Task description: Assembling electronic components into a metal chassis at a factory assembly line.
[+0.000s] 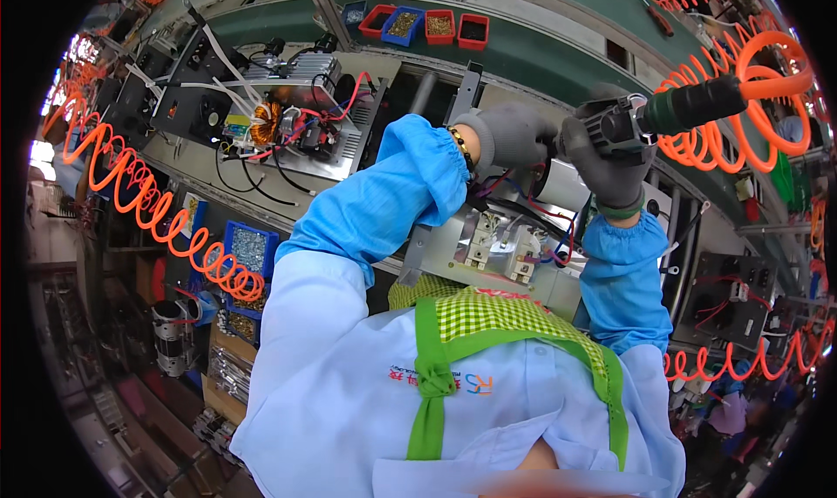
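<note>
That apron point(488, 317) is yellow-green check with plain green trim; beyond it, the left glove point(518, 137) and right glove point(600, 165) are grey; to its left, the coiled hose point(237, 287) is bright orange.

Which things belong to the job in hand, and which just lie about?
Job:
- tool, in the right hand
- hose
- cylinder, near the left hand
- panel

Apparently lying about, untouched:
- bins, perhaps supplies
- left unit
- black box
</note>
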`<state>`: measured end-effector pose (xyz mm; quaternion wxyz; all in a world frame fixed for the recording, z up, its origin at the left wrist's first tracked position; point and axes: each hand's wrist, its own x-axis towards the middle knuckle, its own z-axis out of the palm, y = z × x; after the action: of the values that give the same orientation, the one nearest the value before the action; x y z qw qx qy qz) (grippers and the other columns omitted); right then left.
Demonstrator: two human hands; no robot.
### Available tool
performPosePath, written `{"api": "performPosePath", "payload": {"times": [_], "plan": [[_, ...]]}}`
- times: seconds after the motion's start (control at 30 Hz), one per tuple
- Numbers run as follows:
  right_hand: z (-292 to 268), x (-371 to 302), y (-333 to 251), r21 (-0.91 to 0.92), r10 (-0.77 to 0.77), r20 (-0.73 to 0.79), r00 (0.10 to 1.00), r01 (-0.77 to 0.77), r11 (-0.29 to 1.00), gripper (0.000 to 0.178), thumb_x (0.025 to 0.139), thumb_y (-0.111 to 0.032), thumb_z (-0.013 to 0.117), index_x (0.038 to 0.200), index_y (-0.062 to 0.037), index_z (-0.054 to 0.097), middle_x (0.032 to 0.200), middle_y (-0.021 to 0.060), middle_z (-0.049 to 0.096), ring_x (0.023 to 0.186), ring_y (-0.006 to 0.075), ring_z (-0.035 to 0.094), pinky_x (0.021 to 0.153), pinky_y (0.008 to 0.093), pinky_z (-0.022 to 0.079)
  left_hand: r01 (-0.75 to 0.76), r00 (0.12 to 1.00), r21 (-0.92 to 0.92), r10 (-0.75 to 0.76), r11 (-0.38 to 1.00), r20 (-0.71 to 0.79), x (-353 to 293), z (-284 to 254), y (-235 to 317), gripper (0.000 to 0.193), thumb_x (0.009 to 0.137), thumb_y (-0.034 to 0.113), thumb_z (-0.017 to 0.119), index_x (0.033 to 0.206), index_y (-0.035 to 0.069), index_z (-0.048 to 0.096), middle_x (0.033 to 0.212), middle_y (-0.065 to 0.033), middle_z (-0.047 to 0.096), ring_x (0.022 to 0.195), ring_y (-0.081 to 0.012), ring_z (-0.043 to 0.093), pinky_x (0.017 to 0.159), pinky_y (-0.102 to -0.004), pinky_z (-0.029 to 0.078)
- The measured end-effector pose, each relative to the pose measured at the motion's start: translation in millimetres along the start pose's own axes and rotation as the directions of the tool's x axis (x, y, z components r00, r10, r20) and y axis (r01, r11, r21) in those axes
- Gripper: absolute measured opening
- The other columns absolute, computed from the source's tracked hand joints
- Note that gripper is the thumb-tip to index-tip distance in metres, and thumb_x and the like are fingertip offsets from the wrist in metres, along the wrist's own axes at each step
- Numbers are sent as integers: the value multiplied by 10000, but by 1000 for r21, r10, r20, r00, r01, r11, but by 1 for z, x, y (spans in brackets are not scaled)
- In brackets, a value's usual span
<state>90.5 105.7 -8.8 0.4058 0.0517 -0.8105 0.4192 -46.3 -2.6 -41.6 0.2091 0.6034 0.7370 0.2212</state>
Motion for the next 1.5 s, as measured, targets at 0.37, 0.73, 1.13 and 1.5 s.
{"api": "performPosePath", "payload": {"times": [0.37,0.73,1.13,1.5], "plan": [[20,7,-11,242,277,-71,958,-253,937,324,777,-23,729,1060,-10,573,826,34,634,702,78,603,602,242,502,56,978,-58,-66,997,-198,-5,4,0,294,802,160,585,1093,120,606,1054,-159,646,991,-350,611,849,-432,485],[19,8,-1,-11,301,-29,953,-302,953,327,774,-8,711,1065,-8,561,771,32,624,658,95,605,584,249,500,36,967,-33,-43,999,-253,-9,2,1,237,870,247,530,998,55,585,916,-185,634,882,-384,604,773,-447,490],[-121,210,-38,99,82,-319,944,-53,994,285,793,-224,706,998,-51,607,735,57,614,659,145,608,568,295,483,-153,869,-79,96,985,-485,-9,4,0,213,840,187,597,1004,53,569,860,-191,630,793,-381,613,675,-453,477],[-170,381,64,-674,9,-314,949,-230,702,543,716,-505,695,1003,-44,664,926,160,679,899,282,649,822,388,487,-88,918,-33,68,996,-389,-18,5,4,223,841,240,586,998,81,592,832,-180,635,801,-371,615,698,-472,476]]}}
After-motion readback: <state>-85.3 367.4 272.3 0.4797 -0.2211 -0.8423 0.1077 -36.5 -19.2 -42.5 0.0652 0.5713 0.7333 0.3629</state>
